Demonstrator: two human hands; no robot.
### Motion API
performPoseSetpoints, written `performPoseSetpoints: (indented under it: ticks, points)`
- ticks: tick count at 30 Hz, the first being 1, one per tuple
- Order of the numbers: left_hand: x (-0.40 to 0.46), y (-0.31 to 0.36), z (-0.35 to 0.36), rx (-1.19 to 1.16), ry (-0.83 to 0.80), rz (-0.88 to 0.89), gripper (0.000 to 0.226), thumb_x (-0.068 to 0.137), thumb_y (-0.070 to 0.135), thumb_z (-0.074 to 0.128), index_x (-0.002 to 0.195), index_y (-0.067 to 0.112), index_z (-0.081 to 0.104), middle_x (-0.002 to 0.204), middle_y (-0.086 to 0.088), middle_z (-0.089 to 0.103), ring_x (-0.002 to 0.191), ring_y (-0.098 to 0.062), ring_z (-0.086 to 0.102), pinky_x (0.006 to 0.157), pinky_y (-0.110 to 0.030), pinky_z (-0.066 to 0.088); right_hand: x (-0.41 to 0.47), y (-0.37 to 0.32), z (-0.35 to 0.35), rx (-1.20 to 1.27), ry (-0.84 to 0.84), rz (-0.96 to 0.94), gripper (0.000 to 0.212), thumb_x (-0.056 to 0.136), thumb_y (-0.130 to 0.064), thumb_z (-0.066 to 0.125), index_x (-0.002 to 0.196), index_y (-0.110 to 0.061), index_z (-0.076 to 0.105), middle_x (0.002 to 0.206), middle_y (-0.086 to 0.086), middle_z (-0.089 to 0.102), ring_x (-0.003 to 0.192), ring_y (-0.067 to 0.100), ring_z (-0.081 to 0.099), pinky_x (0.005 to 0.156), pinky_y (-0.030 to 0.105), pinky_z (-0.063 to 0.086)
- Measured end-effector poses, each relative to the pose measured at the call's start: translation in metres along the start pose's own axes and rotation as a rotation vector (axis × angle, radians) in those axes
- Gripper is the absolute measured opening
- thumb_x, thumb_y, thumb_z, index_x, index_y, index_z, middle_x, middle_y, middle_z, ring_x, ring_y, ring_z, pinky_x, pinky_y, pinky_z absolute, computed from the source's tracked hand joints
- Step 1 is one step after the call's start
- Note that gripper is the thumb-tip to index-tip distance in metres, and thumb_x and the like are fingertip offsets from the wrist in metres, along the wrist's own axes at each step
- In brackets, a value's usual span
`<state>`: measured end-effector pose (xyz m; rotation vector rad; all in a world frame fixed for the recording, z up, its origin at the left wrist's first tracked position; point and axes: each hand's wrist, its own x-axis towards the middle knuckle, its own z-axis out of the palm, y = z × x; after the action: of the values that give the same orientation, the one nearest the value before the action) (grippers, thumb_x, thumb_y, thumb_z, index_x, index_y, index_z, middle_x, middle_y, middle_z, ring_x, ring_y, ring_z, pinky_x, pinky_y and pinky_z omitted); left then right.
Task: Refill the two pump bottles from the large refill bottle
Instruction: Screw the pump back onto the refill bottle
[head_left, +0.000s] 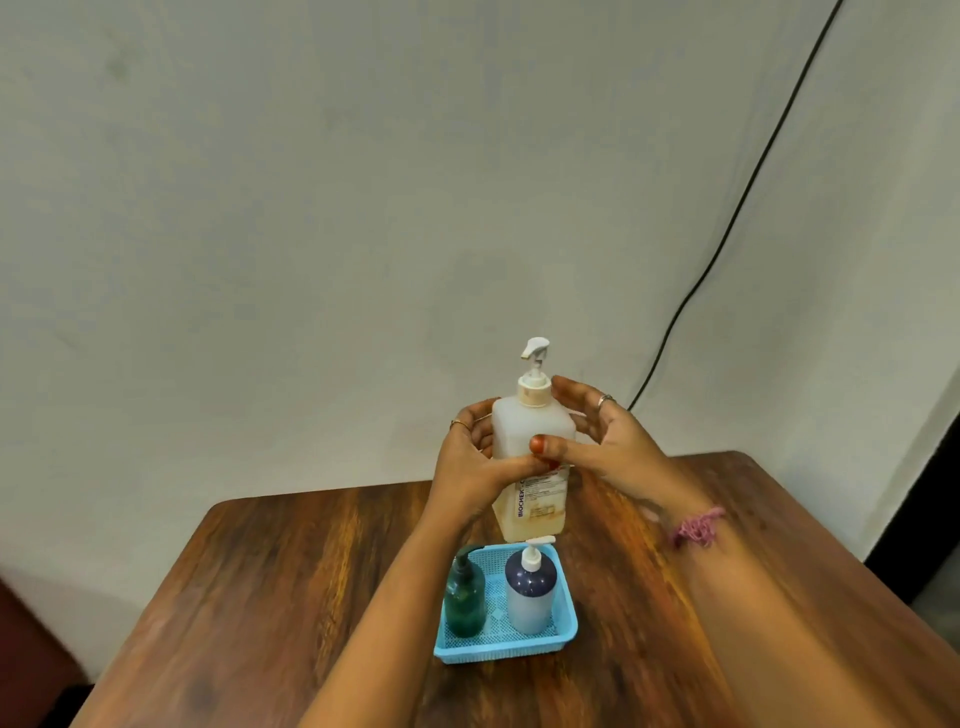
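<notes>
The large refill bottle (532, 457) is up off the wooden table (270, 587), upright, above the far edge of the blue mesh basket (566, 631). The left hand (475, 470) wraps it, thumb across the front, fingers curled round the far side. The right hand (605, 441) sits at its right side, fingers spread and only loosely bent, thumb tip on the front face next to the left thumb. The translucent body shows pale amber liquid in its lower half; a white pump head tops a cream collar. Its label reads "BIOCHEK" running vertically; the smaller print is too fine to read. In the basket stand 2 pump bottles: a dark green one (465, 597) on the left with green liquid, and a white-bodied one (531, 592) on the right, dark blue shoulder, white pump.
</notes>
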<state>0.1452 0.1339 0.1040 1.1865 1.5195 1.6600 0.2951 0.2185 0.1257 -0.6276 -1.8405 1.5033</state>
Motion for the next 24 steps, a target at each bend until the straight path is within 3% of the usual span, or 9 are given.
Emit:
performPoseSetpoints:
  ticks: [6, 11, 14, 18, 24]
  points:
    - [-0.004, -0.025, 0.02, 0.046, -0.069, -0.044, 0.094, 0.04, 0.038, 0.088, 0.122, 0.024, 0.043, 0.12, 0.004, 0.058, 0.111, -0.011, 0.059, 0.092, -0.031, 0.052, -0.025, 0.024, -0.014, 0.119, 0.061, 0.064, 0.069, 0.063, -0.01, 0.08, 0.125, -0.024, 0.054, 0.124, -0.004, 0.061, 0.099, 0.013, 0.067, 0.075, 0.03, 0.056]
    - [0.0, -0.039, 0.053, 0.055, -0.192, -0.079, 0.078, 0.062, 0.023, 0.088, 0.127, 0.025, 0.045, 0.125, 0.007, 0.058, 0.114, -0.007, 0.057, 0.095, -0.03, 0.051, -0.036, 0.038, -0.058, 0.102, 0.081, 0.111, 0.064, 0.065, -0.005, 0.078, 0.12, -0.026, 0.054, 0.122, -0.003, 0.062, 0.103, 0.012, 0.066, 0.082, 0.033, 0.056]
    - [0.009, -0.047, 0.082, 0.097, -0.246, -0.087, 0.067, 0.07, 0.022, 0.082, 0.127, 0.029, 0.047, 0.123, 0.013, 0.058, 0.116, -0.007, 0.056, 0.095, -0.028, 0.05, -0.037, 0.051, -0.092, 0.081, 0.112, 0.149, 0.074, 0.06, -0.008, 0.081, 0.127, -0.02, 0.052, 0.124, -0.001, 0.062, 0.108, 0.012, 0.063, 0.09, 0.036, 0.053]
    - [0.024, -0.068, 0.137, 0.211, -0.238, -0.104, 0.093, 0.071, 0.036, 0.081, 0.148, 0.017, 0.031, 0.144, 0.003, 0.047, 0.128, -0.013, 0.048, 0.105, -0.038, 0.044, -0.033, 0.074, -0.146, 0.05, 0.114, 0.183, 0.077, 0.057, -0.008, 0.082, 0.128, -0.017, 0.052, 0.126, 0.001, 0.061, 0.111, 0.013, 0.061, 0.092, 0.037, 0.052]
    - [0.06, -0.093, 0.245, 0.279, -0.213, -0.128, 0.09, 0.074, 0.034, 0.078, 0.148, 0.012, 0.031, 0.144, 0.0, 0.047, 0.127, -0.014, 0.049, 0.103, -0.032, 0.044, -0.025, 0.115, -0.256, -0.029, 0.105, 0.248, 0.066, 0.071, 0.003, 0.076, 0.13, -0.011, 0.05, 0.117, 0.003, 0.065, 0.102, 0.014, 0.066, 0.081, 0.028, 0.056]
